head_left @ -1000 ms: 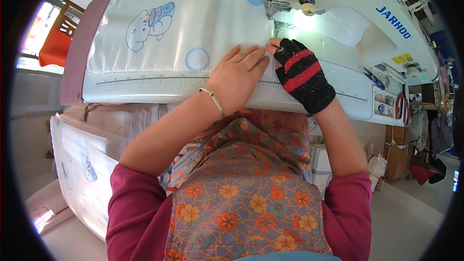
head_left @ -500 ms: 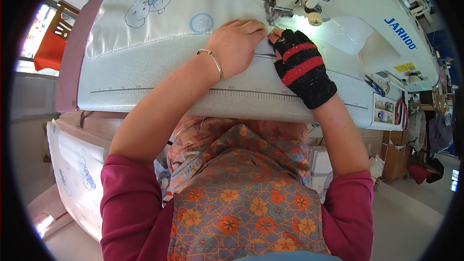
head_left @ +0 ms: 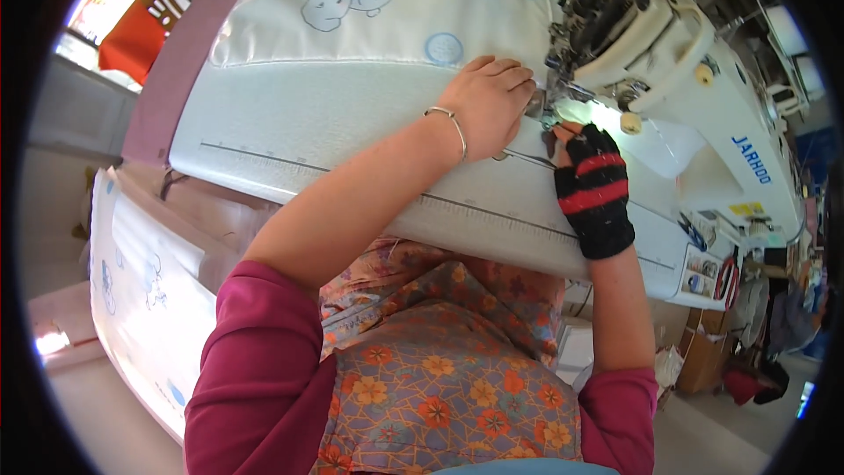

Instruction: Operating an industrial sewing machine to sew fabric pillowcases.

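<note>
A sheet of pale, slightly glossy quilted fabric (head_left: 352, 79), printed with a cartoon animal and a round blue badge, is lying spread across the white table (head_left: 492, 211) of an industrial sewing machine (head_left: 651, 44). Its long axis is running from the upper left of the view toward the machine's needle area at the upper right, and its near edge is following the ruled line marked along the table front. The left hand (head_left: 488, 105), bare apart from a thin metal bangle (head_left: 450, 127) at the wrist, is pressing flat on the fabric with fingers together and pointing at the presser foot; its grip is released, palm down, clasping nothing. The right hand (head_left: 593, 189) is wearing a knitted black fingerless glove with red stripes and is resting just beside the needle, fingertips touching the fabric edge; whether it is pinching the cloth I cannot tell. The two hands are sitting close together, just short of the machine head. More of the same printed fabric (head_left: 141, 299) is hanging over the table's left edge toward the floor. Open fabric surface is stretching away to the left of the hands, while the machine body is closing off the right.
</note>
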`<act>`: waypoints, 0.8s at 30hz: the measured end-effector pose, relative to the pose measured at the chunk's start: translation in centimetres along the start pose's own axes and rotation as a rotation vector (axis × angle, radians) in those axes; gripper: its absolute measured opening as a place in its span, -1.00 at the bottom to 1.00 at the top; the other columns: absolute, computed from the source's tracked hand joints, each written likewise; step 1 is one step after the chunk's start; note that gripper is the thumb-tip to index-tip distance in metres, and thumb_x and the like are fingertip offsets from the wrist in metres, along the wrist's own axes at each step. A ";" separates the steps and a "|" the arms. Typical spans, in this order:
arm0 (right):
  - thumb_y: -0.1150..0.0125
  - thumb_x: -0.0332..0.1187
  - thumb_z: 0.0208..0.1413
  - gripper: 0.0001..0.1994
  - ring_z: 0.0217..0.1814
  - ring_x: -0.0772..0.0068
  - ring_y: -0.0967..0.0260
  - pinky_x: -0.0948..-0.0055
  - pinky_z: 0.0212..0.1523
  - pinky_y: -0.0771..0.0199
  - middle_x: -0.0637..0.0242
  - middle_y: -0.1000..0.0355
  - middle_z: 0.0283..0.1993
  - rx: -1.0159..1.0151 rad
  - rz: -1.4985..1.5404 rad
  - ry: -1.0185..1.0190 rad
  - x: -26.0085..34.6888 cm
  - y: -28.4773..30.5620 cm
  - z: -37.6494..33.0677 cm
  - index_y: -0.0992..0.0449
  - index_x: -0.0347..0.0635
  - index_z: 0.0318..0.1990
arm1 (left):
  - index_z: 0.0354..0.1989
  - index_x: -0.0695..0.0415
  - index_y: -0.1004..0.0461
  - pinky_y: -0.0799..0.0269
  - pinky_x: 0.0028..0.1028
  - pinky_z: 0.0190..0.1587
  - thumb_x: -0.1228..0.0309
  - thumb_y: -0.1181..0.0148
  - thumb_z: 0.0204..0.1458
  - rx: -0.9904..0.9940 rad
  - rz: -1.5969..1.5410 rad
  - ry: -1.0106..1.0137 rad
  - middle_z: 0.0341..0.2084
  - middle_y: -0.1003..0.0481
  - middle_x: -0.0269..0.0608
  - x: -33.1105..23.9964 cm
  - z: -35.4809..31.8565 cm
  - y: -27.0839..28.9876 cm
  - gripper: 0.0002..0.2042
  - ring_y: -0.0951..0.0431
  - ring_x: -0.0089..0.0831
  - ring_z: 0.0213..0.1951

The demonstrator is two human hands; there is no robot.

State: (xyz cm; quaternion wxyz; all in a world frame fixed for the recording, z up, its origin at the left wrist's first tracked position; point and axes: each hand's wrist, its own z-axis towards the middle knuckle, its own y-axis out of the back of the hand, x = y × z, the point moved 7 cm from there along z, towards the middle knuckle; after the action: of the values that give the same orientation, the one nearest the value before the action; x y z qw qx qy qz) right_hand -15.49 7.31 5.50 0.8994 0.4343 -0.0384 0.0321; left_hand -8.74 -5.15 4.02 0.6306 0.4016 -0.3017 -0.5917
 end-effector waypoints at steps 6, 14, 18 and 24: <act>-0.10 -0.55 -0.15 -0.76 -0.20 0.02 -0.38 0.18 -0.15 -0.42 0.09 -0.43 -0.26 0.060 0.065 -0.046 -0.4 -0.2 -0.1 -0.53 -0.20 -0.25 | -0.18 0.17 -0.47 -0.28 -0.23 0.07 0.26 -0.04 0.02 0.262 -0.095 0.596 -0.21 -0.41 -0.11 5.8 -1.5 0.7 -0.72 -0.37 -0.21 0.03; -0.09 -0.50 -0.04 -0.79 -0.15 -0.01 -0.38 0.17 -0.07 -0.39 0.08 -0.46 -0.23 0.079 0.139 -0.059 -1.5 -1.9 -0.4 -0.56 -0.10 -0.22 | 0.12 0.21 -0.29 -0.20 -0.20 0.16 0.22 -0.07 0.01 0.065 -0.036 0.384 0.15 -0.21 0.17 8.6 -4.9 1.2 -0.50 -0.25 -0.03 0.16; 0.00 -0.55 0.10 -0.80 -0.05 0.17 -0.42 0.33 0.03 -0.36 0.17 -0.49 -0.14 0.181 0.162 -0.136 -2.8 -2.2 -1.3 -0.54 -0.19 -0.19 | 0.04 0.22 -0.34 -0.16 -0.10 0.18 0.38 -0.26 -0.18 -0.090 -0.240 0.264 0.07 -0.29 0.11 -1.1 -16.1 9.7 -0.47 -0.26 -0.01 0.16; -0.01 -0.53 0.12 -0.81 -0.03 0.20 -0.40 0.37 0.05 -0.34 0.16 -0.46 -0.09 0.238 0.097 -0.032 -3.9 -3.2 -1.4 -0.52 -0.24 -0.15 | 0.15 0.15 -0.27 0.00 -0.07 0.26 0.18 -0.34 -0.22 0.032 0.548 1.013 0.15 -0.24 0.03 0.7 -39.1 22.4 -0.31 -0.16 -0.06 0.24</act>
State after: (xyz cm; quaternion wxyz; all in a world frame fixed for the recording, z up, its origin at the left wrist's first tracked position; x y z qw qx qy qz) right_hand -19.06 6.35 1.76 0.8383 0.5358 -0.0698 0.0727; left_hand 36.14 -0.49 3.94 0.8206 0.5514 -0.0643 -0.1359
